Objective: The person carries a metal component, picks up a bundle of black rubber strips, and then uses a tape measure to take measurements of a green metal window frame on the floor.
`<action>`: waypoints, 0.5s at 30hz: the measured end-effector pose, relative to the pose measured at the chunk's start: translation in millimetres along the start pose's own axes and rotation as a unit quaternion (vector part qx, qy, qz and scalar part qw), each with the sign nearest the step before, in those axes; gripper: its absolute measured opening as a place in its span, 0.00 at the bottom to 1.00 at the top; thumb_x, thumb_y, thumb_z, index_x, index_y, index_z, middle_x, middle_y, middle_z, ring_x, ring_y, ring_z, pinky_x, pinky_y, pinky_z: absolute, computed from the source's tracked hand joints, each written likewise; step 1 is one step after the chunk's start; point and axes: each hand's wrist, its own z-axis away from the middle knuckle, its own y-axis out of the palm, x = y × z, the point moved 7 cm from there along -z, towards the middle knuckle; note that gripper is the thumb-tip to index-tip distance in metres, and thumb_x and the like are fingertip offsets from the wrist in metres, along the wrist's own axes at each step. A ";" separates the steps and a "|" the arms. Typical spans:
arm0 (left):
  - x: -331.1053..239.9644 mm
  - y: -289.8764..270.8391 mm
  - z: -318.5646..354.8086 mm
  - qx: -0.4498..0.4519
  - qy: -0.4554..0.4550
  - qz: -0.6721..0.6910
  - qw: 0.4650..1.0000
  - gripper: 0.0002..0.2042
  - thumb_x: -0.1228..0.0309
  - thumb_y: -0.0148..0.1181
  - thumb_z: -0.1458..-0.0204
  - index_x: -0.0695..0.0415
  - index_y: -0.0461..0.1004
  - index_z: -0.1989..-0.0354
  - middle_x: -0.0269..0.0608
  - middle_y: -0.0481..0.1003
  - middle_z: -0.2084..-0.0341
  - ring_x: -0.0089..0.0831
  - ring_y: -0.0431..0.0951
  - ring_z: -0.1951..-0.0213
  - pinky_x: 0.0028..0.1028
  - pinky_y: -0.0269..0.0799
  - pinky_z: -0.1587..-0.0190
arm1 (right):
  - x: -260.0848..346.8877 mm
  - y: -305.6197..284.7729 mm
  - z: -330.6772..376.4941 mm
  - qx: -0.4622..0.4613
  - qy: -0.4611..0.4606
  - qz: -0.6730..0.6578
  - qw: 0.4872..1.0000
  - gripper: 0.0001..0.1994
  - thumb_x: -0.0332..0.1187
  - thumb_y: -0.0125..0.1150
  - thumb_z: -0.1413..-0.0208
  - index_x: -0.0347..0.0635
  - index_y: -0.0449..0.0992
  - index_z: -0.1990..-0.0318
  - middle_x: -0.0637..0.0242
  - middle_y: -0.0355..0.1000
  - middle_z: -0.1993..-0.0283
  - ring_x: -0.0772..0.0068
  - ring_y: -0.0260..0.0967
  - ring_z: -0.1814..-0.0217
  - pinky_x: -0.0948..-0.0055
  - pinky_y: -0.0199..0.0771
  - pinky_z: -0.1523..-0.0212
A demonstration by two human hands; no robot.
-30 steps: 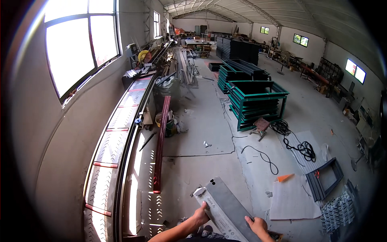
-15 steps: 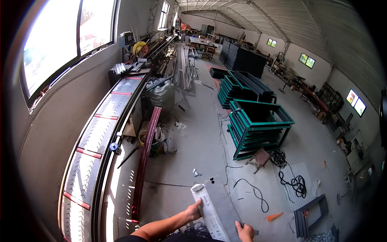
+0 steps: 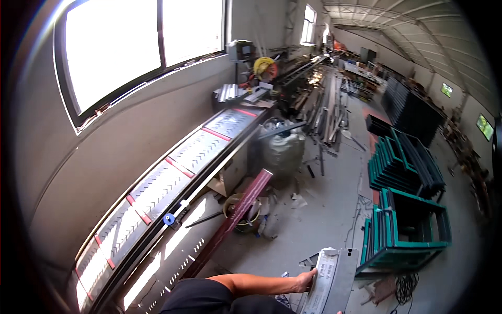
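Head view, held piece: a long flat metal panel [image 3: 328, 282] sits at the bottom of the frame, right of centre, its lower end cut off by the edge.
Long axis: it runs from the bottom edge up and slightly right, so the far end points away from the person toward the green frames [image 3: 405, 227].
Nearer hand: the left hand [image 3: 305, 281] reaches across from the lower middle, forearm stretched rightward, and meets the panel's left long edge.
Left hand state: fingers curled over that edge, gripping the panel.
Right hand state: not in the picture; I cannot tell what it does.
Panel surface: pale grey sheet, smooth and dull, with a lighter printed strip along the left side and a folded lip at the top end.
Floor: bare grey concrete [image 3: 324, 209], dusty, with scraps and a black cable coil [image 3: 405, 288] at the lower right.
Left of frame: a long workbench [image 3: 178, 172] with perforated, ribbed metal plates and red cross-strips runs under the big window [image 3: 136, 47].
Beside the bench: a dark red profile bar [image 3: 230, 225] leans diagonally, its foot near the person.
Green frames: painted steel, rectangular, stacked upright just beyond the panel's far end.
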 end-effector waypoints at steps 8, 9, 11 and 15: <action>-224.8 36.6 -90.8 0.054 0.111 0.111 0.986 0.32 0.44 0.32 0.38 0.56 0.53 0.34 0.39 0.54 0.34 0.33 0.52 0.34 0.35 0.47 0.34 | 198.6 17.3 -220.2 0.048 -0.098 0.018 0.994 0.35 0.63 0.47 0.44 0.30 0.78 0.66 0.41 0.74 0.68 0.42 0.71 0.64 0.55 0.68 0.61; -255.7 35.0 -108.0 0.041 0.115 0.118 0.985 0.32 0.45 0.31 0.38 0.56 0.53 0.34 0.39 0.54 0.34 0.33 0.52 0.34 0.35 0.46 0.33 | 223.4 26.3 -248.8 0.051 -0.089 0.029 0.994 0.35 0.63 0.47 0.44 0.30 0.78 0.66 0.41 0.74 0.68 0.42 0.71 0.63 0.55 0.68 0.61; -310.2 31.2 -142.9 0.026 0.089 0.119 0.989 0.31 0.46 0.29 0.37 0.58 0.54 0.35 0.38 0.55 0.35 0.34 0.54 0.34 0.35 0.46 0.33 | 264.2 43.0 -296.1 0.039 -0.076 0.017 0.996 0.35 0.64 0.47 0.45 0.32 0.78 0.65 0.41 0.74 0.66 0.41 0.72 0.61 0.55 0.69 0.60; -450.0 57.2 -191.0 0.057 0.091 0.097 0.989 0.31 0.45 0.24 0.37 0.55 0.56 0.36 0.39 0.61 0.38 0.38 0.59 0.37 0.41 0.49 0.34 | 359.6 57.9 -399.2 -0.075 -0.120 0.055 0.988 0.29 0.58 0.56 0.48 0.34 0.76 0.76 0.45 0.71 0.76 0.40 0.70 0.70 0.53 0.68 0.69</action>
